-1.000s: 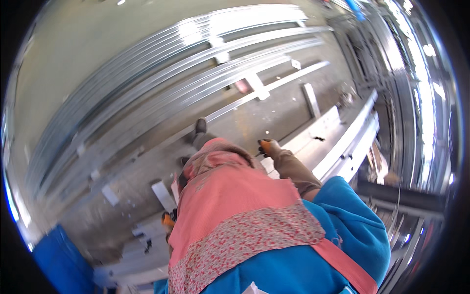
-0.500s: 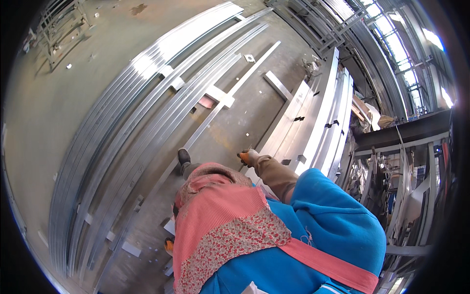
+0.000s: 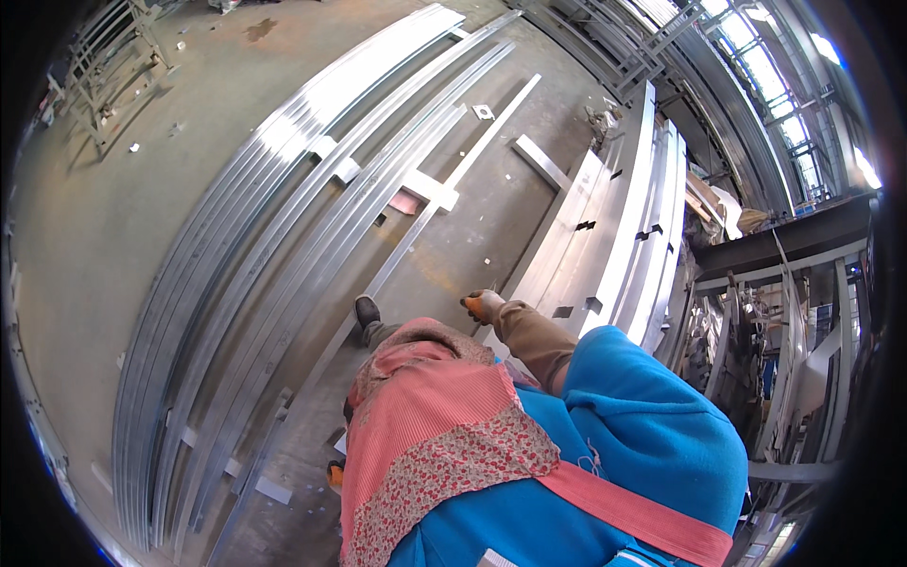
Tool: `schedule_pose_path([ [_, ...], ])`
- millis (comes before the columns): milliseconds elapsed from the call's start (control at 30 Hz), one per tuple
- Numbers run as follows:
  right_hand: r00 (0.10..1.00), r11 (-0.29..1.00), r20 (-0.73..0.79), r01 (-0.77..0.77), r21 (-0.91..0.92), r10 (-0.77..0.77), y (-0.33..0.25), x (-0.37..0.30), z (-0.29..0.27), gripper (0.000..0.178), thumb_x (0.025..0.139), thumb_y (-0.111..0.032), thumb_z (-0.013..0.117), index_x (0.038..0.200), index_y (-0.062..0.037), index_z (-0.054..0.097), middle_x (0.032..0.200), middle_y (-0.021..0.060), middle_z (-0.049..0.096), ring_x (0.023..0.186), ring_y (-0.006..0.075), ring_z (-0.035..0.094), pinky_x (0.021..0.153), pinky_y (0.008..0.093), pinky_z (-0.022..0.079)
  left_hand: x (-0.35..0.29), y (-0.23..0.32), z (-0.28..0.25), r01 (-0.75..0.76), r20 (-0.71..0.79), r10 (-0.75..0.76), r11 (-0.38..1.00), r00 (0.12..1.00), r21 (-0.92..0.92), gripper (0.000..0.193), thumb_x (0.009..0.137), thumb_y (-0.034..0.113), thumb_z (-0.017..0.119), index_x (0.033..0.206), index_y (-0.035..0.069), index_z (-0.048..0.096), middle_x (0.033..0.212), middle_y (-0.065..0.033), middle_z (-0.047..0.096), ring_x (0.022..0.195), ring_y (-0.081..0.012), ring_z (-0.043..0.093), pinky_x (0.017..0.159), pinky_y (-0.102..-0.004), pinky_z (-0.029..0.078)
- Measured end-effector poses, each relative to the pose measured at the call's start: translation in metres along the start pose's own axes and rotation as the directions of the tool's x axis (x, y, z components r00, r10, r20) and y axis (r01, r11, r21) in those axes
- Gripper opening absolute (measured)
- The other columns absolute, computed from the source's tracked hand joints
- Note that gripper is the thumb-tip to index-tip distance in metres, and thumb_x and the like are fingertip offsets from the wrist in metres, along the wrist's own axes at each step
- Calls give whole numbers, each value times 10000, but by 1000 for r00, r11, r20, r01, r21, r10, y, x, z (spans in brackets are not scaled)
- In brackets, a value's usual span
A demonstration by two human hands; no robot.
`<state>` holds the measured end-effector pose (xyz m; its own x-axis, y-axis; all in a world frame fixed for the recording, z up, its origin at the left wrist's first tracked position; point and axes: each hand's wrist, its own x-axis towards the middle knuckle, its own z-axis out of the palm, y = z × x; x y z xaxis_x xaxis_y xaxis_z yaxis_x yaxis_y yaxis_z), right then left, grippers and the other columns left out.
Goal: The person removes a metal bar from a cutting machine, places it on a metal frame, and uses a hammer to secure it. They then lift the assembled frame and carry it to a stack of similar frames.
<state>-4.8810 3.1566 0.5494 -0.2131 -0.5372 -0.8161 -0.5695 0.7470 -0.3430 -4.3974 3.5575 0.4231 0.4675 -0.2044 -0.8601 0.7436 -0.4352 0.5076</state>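
My right hand (image 3: 483,305), in a grey and orange work glove, is held out in front of me with its fingers curled in. A thin sliver shows above it, but I cannot make out what the fingers hold, if anything. Closest to it is a stack of long, pale metal profiles (image 3: 545,258) on the right. My left hand (image 3: 334,474) shows only as a bit of orange glove beside my pink apron (image 3: 435,378). The apron hides the rest, so its fingers cannot be read. Near it, small white pieces (image 3: 274,489) lie low down.
Long silvery metal profiles (image 3: 236,198) lie in rows to my left on spacer blocks (image 3: 430,189). My shoe (image 3: 366,310) stands beside a narrow strip (image 3: 453,180). Metal racks (image 3: 784,255) line the right side. A frame stand (image 3: 113,66) is at the far left.
The view has shifted slightly, so the left-hand profiles and my shoe appear a little further right. My right hand keeps nearly the same place and shape.
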Motion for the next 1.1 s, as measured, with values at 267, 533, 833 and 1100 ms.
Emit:
schedule_pose_path([
  [267, 999, 999, 2, -54, -9, 54, 8, 1, -14, 321, 956, -402, 659, 1078, -109, 708, 815, 29, 676, 628, 180, 618, 508, 352, 469, 0, -2, -4, 7, -3, -7, 1000, 1000, -14, 207, 964, 267, 629, 1112, 123, 652, 945, -73, 687, 759, -244, 653, 651, -406, 535],
  [533, 1000, 1000, 22, -8, -22, 8, -25, 11, 5, 364, 961, -416, 625, 1079, -89, 734, 822, 41, 689, 656, 192, 626, 558, 376, 490, 8, 11, 10, -11, 7, 11, 1000, 1000, -7, 195, 958, 256, 620, 1088, 116, 657, 937, -74, 683, 753, -241, 648, 651, -401, 528],
  [833, 998, 995, 57, 16, -99, -11, -64, 18, 6, 419, 968, -417, 627, 1197, -77, 714, 916, 57, 722, 728, 189, 663, 607, 363, 535, 10, 10, 19, -16, 2, 16, 999, 1000, -35, 183, 952, 245, 610, 1061, 108, 662, 928, -75, 680, 746, -239, 642, 651, -396, 521],
  [1100, 997, 998, 69, 29, -57, -25, -64, 20, 17, 395, 976, -420, 610, 1103, -60, 711, 881, 66, 703, 701, 214, 647, 608, 388, 533, 1, -15, 1, -45, 39, 48, 997, 998, -66, 175, 945, 234, 601, 1037, 101, 667, 921, -76, 676, 740, -236, 637, 652, -391, 515],
])
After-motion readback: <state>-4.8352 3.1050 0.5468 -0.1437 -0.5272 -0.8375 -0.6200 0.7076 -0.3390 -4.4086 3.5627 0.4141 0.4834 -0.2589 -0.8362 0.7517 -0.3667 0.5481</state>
